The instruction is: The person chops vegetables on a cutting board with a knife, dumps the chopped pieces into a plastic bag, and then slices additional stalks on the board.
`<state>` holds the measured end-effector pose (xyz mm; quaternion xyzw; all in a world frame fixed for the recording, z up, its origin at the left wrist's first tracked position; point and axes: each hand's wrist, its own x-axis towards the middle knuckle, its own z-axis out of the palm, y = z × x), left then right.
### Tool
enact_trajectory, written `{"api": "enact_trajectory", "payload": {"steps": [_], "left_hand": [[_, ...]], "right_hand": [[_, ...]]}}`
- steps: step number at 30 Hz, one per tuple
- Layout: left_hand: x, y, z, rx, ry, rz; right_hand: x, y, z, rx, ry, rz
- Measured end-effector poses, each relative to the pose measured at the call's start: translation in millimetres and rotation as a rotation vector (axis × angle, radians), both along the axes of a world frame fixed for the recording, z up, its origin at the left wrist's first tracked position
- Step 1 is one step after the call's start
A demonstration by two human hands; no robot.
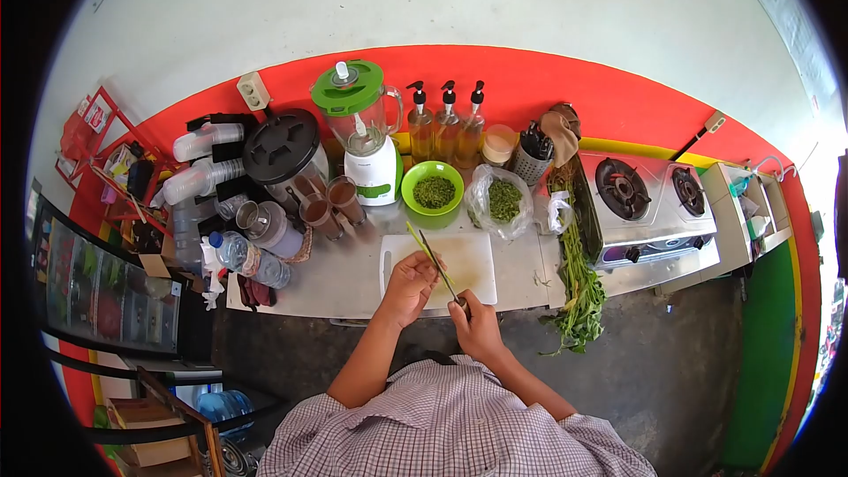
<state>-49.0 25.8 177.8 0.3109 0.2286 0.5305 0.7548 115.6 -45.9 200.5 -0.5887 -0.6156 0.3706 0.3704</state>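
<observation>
My left hand (411, 287) is closed on a thin green stalk (414, 233) held up over the white cutting board (481, 269). In my right hand (477, 327) is a knife (449, 283), gripped by its handle, with the blade pointing up and left alongside the stalk. Whether the blade touches the stalk I cannot tell. Behind the board stand a green bowl (409, 185) of chopped greens (434, 192) and a clear plastic bag (525, 215) holding more chopped greens (504, 201). Long leafy stalks (579, 291) hang over the counter's front edge to the right.
A blender (371, 168), several pump bottles (448, 132) and a utensil holder (531, 165) line the wall. Brown cups (343, 201), a water bottle (252, 261) and a black-lidded container (284, 155) crowd the left. To the right sits a two-burner gas stove (649, 203).
</observation>
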Motion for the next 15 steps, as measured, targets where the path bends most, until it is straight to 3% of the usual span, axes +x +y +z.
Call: {"api": "enact_trajectory", "payload": {"steps": [15], "left_hand": [[-3,5,-9,-0.089,-0.111,0.089]], "right_hand": [[5,-8,-8,-0.018,-0.027,0.011]]}}
